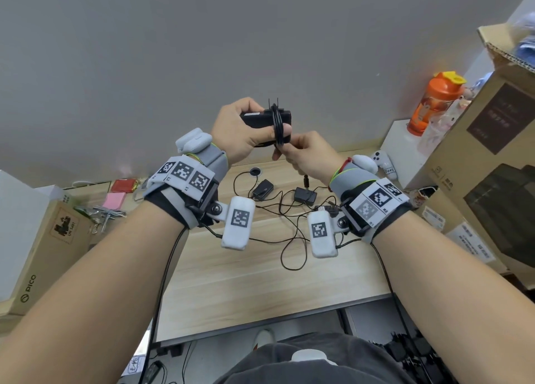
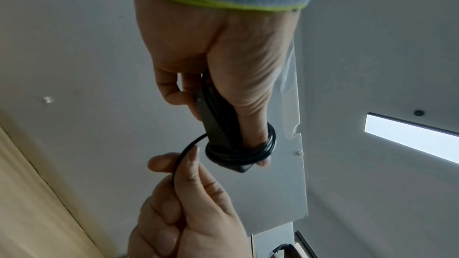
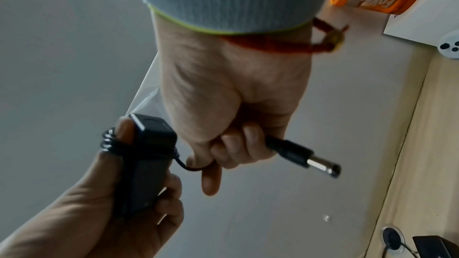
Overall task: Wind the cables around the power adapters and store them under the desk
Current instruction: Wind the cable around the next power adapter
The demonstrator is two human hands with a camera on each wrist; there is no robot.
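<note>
Hands raised above the pale wooden desk (image 1: pixel 260 267): your left hand (image 1: pixel 237 134) grips a black rectangular power adapter (image 1: pixel 257 120), fingers curled round its body, thumb (image 2: pixel 250 125) caught under the coils of its thin black cable (image 1: pixel 278 128) wound around the adapter's middle. At four o'clock from the adapter, your right hand (image 1: pixel 307 154) pinches the cable's loose tail, fingers closed on it; the silver-tipped barrel plug (image 3: pixel 305 156) sticks out past your knuckles. Below your wrists, two more black power adapters (image 1: pixel 263 189) (image 1: pixel 305 196) lie on the desk amid tangled cable. At two o'clock from your hands stands an orange plastic shaker bottle (image 1: pixel 434 102), beside a brown cardboard box (image 1: pixel 477 140).
</note>
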